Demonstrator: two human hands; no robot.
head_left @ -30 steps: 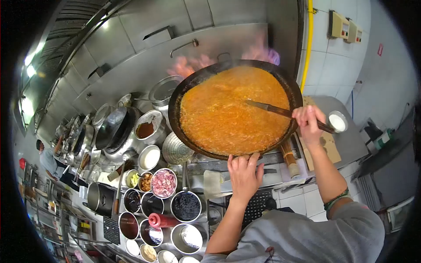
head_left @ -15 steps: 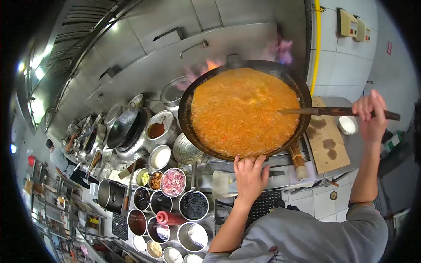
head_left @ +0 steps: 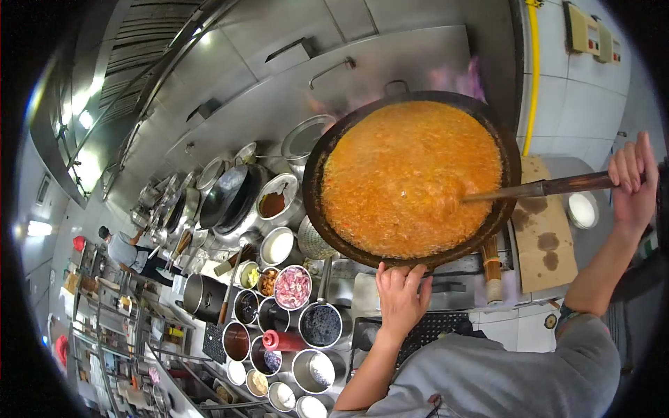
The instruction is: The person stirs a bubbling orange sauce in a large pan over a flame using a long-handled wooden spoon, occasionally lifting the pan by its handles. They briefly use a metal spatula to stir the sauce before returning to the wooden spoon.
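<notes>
A large dark wok [head_left: 517, 174] holds bubbling orange sauce [head_left: 411, 174], with flames behind its rim. My left hand [head_left: 402, 299] is at the wok's near edge, its fingers bent over the rim or handle there. On the right, my right hand [head_left: 633, 174] grips the wooden handle of a long ladle [head_left: 557, 185]. The ladle's far end is sunk in the sauce and hidden. Just below the wok's right side lies a bamboo brush [head_left: 493, 272].
Metal pots of ingredients, including raw meat [head_left: 293, 286], and a red bottle [head_left: 282, 341] stand at the lower left. Stained cardboard [head_left: 547, 244] and a white bowl [head_left: 582, 210] lie right. A co-worker [head_left: 124, 251] stands far left.
The view has shifted, so the wok and counter appear further right. My right hand and the ladle handle have moved outward to the right. My left hand remains at the rim.
</notes>
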